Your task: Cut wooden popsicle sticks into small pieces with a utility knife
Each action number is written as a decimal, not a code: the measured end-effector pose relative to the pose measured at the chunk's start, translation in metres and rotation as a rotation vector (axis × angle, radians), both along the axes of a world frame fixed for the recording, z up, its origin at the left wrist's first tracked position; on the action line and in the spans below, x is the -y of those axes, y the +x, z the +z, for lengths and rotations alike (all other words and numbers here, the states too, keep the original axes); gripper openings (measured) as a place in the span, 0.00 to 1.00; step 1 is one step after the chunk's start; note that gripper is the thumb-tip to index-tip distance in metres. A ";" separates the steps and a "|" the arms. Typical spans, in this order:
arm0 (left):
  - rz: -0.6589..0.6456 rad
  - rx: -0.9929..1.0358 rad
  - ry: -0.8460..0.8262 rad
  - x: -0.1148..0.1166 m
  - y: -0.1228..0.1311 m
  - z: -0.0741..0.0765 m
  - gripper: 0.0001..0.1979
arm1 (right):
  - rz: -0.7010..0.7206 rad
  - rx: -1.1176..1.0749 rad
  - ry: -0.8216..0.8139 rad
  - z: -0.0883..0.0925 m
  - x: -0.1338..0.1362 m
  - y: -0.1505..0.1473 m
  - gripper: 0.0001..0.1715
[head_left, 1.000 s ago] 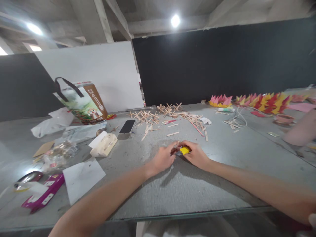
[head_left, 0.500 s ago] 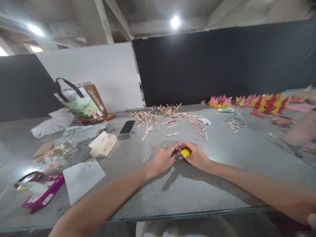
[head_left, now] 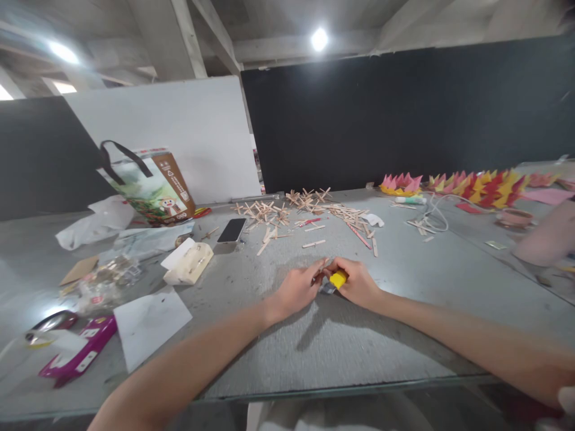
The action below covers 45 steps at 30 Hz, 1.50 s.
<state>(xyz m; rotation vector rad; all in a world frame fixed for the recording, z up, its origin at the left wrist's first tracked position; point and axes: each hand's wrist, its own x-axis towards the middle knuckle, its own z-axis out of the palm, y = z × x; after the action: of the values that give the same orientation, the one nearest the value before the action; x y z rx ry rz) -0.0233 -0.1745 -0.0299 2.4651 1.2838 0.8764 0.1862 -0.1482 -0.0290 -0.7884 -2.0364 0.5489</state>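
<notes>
My left hand [head_left: 296, 291] is closed above the tabletop, its fingertips pinching a thin pale piece [head_left: 320, 264] that looks like a short wooden craft stick, mostly covered by the fingers. Close against it, my right hand [head_left: 359, 284] wraps round a small yellow tool [head_left: 338, 278]; its working end is hidden between the hands. The fingertips of both hands meet or nearly meet. Just beyond them lie a loose craft stick [head_left: 313, 243] and a heap of craft sticks [head_left: 348, 214], with several star-shaped stick pieces [head_left: 264, 211] to its left.
A phone [head_left: 232, 230], a cream box [head_left: 189, 263], white paper [head_left: 153, 326] and a purple packet [head_left: 81, 353] lie leftward. A printed bag [head_left: 150, 185] stands behind. Folded paper crowns [head_left: 485, 187], a white cable [head_left: 438, 218] and a pink cylinder [head_left: 548, 236] are rightward.
The hands stay in nearly the same place. The yellow tool has shifted very slightly in the right hand; nothing is taken up or let go.
</notes>
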 end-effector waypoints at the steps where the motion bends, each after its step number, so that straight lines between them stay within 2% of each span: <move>1: 0.005 0.001 0.002 0.000 0.000 0.000 0.25 | 0.000 -0.002 -0.002 0.000 0.000 0.000 0.05; 9: 0.022 0.004 0.008 0.000 0.001 0.000 0.25 | 0.018 -0.009 -0.016 0.000 0.001 0.000 0.06; 19: 0.026 0.131 -0.061 0.000 0.002 -0.001 0.22 | 0.042 -0.014 -0.040 0.001 -0.003 0.002 0.06; 31: 0.024 0.085 -0.036 -0.002 0.002 -0.003 0.22 | 0.046 -0.012 -0.027 0.003 -0.004 0.002 0.07; 37: 0.065 0.078 -0.033 0.000 0.003 -0.002 0.23 | 0.009 0.003 -0.010 -0.002 -0.006 0.003 0.06; 42: 0.073 0.190 -0.091 -0.003 0.001 -0.001 0.21 | -0.007 0.024 0.016 -0.005 -0.009 0.003 0.05; 45: 0.073 0.299 -0.163 -0.006 0.002 0.003 0.16 | -0.024 0.045 0.053 -0.005 -0.013 0.006 0.06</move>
<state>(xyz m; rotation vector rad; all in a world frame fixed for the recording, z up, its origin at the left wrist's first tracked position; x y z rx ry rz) -0.0214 -0.1690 -0.0273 2.0821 1.2872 1.0648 0.1918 -0.1349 -0.0338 -0.7994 -2.0715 0.4653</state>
